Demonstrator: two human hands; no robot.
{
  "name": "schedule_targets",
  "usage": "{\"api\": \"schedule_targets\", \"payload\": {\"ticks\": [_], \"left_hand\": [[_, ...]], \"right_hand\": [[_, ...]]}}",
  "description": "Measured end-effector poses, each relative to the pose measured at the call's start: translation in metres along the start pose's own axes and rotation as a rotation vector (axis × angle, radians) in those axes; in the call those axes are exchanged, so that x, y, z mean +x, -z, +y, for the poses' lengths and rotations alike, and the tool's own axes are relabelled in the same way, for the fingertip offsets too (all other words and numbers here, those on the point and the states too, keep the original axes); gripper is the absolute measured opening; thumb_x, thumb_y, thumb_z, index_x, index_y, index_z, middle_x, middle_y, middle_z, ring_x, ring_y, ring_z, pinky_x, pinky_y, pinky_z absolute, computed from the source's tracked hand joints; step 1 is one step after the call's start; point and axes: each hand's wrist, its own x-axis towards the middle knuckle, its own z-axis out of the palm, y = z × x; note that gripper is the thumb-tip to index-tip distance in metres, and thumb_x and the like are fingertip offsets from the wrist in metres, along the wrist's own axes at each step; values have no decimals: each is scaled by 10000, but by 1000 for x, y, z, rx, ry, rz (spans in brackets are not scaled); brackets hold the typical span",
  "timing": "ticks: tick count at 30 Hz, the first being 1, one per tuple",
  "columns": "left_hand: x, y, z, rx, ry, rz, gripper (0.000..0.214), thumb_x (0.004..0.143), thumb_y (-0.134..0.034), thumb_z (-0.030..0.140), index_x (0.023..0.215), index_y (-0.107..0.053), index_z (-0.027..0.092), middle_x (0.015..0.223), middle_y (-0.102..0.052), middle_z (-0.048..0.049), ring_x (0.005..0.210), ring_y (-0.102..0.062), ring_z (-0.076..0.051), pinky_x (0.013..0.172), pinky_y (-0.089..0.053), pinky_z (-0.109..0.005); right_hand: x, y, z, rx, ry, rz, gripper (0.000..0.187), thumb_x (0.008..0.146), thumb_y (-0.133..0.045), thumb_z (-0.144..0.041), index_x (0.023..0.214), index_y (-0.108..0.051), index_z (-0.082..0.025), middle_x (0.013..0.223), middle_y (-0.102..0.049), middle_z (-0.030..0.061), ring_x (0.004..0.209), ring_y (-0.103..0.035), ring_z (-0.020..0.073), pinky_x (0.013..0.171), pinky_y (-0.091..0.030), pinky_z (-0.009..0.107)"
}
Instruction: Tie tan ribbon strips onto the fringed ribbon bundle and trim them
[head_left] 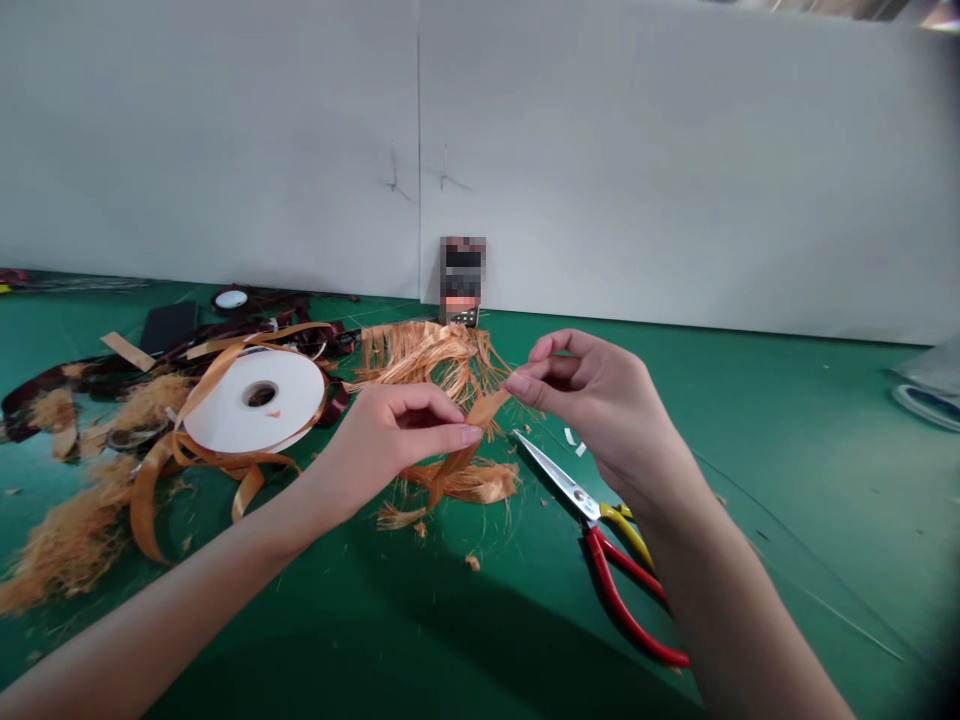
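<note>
Between my hands runs a short strip of orange ribbon (480, 412), its lower part hanging toward a tuft of frayed orange fibres (465, 482). My left hand (394, 442) pinches the strip, and my right hand (589, 405) holds its upper end at the fingertips. A larger mass of shredded fibres (427, 362) lies just behind them. Left of my left hand rests a white ribbon spool (255, 400), looped with loose orange ribbon (154, 495). Below my right wrist lie open scissors (600, 540) with red and yellow handles.
A green cutting mat (787, 450) covers the work surface up to a white wall (637, 170). Dark ribbon (60, 385), more fibre clumps (71, 535) and a black flat object (169, 327) lie at the left. A pixelated item (463, 280) stands against the wall.
</note>
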Motion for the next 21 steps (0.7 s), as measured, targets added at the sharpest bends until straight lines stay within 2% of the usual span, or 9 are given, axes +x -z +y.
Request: {"api": "schedule_targets", "payload": {"ticks": [9,15,18,21], "left_hand": [[1,1,-2,26,-56,38,148,751,-770,324,665,-706,222,695,-648,43,654,-519,-100,621,-395,-230],[0,-6,2,-20,2,84,208,744,-767,410,847,-732,232,803,-715,-2,753,-620,-159,680,-478,-268],[0,-7,4,-24,-20,62,173,773,-744,382,802,-725,212,829,-720,-11,777,-631,-163,728,-493,-277],[1,-6,4,-20,-34,68,141,772,-745,339,779,-720,200,820,-719,-12,781,-637,-166,742,-498,-278]], "right_hand": [[0,0,1,66,5,3,347,571,-865,-137,705,-547,-172,580,-622,-74,602,-598,52,638,-476,196],[-5,-5,-1,47,-49,-40,288,648,-817,-146,733,-545,-182,598,-664,-51,579,-613,67,611,-478,221],[-8,-9,0,73,-83,-95,332,619,-836,-133,772,-547,-189,644,-702,-33,630,-658,97,659,-508,245],[-10,-10,1,68,-79,-84,329,626,-839,-160,784,-553,-193,651,-696,-32,636,-655,105,666,-509,261]]}}
